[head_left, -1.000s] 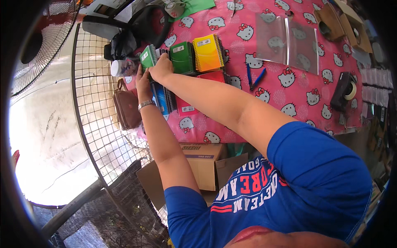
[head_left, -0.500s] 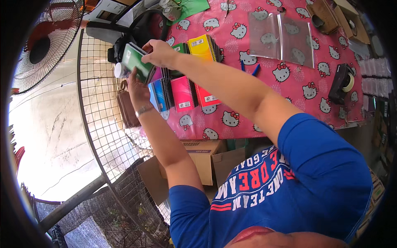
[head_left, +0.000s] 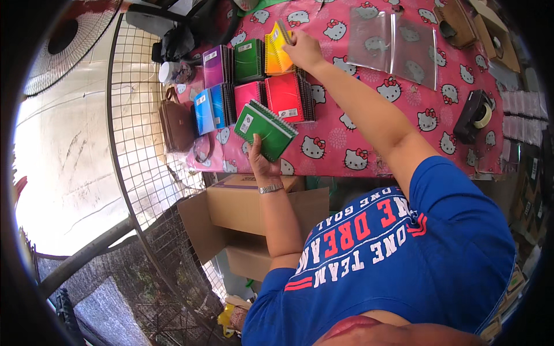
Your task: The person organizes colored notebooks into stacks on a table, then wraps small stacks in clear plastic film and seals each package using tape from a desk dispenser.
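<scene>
Your left hand (head_left: 265,164) grasps a green notebook (head_left: 266,131) near the counter's front edge, with your thumb on its cover; the notebook is tilted, its spiral binding facing up and to the right, and in this view it covers the near part of the pink notebooks (head_left: 249,91). Your right hand (head_left: 304,51) reaches to the far side and grips a yellow notebook (head_left: 279,36) near its upper right edge, holding it tilted over the spot at the right end of the back row; how many the fingers have taken hold of, you cannot tell from here. To the left in that row stand the green stack (head_left: 248,60) and the purple stack (head_left: 214,66), with blue notebooks (head_left: 209,109) and red notebooks (head_left: 284,98) at either side of the pink ones in the front row. All these lie on the counter (head_left: 381,132), under its pink cat-print cover. A white-lidded jar (head_left: 167,72) and a brown pouch (head_left: 178,124) sit by the left edge, clear plastic sleeves (head_left: 372,43) lie to the right of your right hand, and a black tape dispenser (head_left: 468,118) stands near the right end.
</scene>
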Available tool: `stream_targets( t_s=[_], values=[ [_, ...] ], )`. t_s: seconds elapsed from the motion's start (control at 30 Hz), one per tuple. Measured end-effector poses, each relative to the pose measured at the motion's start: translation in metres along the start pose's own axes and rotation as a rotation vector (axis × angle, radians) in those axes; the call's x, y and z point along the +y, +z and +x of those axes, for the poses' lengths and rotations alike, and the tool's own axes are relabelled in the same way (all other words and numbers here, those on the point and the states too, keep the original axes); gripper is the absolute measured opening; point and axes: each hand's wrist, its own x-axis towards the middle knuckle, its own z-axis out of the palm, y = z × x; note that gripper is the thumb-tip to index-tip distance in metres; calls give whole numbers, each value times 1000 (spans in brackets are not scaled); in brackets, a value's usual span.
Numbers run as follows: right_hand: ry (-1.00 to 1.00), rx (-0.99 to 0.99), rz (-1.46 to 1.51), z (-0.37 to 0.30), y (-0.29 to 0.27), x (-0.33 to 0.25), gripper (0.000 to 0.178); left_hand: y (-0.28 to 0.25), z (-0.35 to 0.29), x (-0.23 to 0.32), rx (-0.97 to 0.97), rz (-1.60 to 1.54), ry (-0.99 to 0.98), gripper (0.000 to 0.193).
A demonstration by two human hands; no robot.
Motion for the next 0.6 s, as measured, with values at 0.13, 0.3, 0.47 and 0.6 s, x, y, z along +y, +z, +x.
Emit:
stream_targets(
  t_s=[0.13, 0.3, 0.47, 0.6],
  values=[
    [-80, -486, 336, -52, -31, -64, 44, -5, -16, 5, 10, -2, -8, 41],
    [-220, -706, -66, -111, -26, -55, 53, 25, -38, 8, -44, -157, 94, 46],
    [-206, -160, -164, -99, -12, 20, 63, -29, -32, -3, 123, 46, 31, 38],
    [-241, -377, 39, -104, -34, -44, 65, -55, -41, 0, 101, 156, 62, 49]
  ],
)
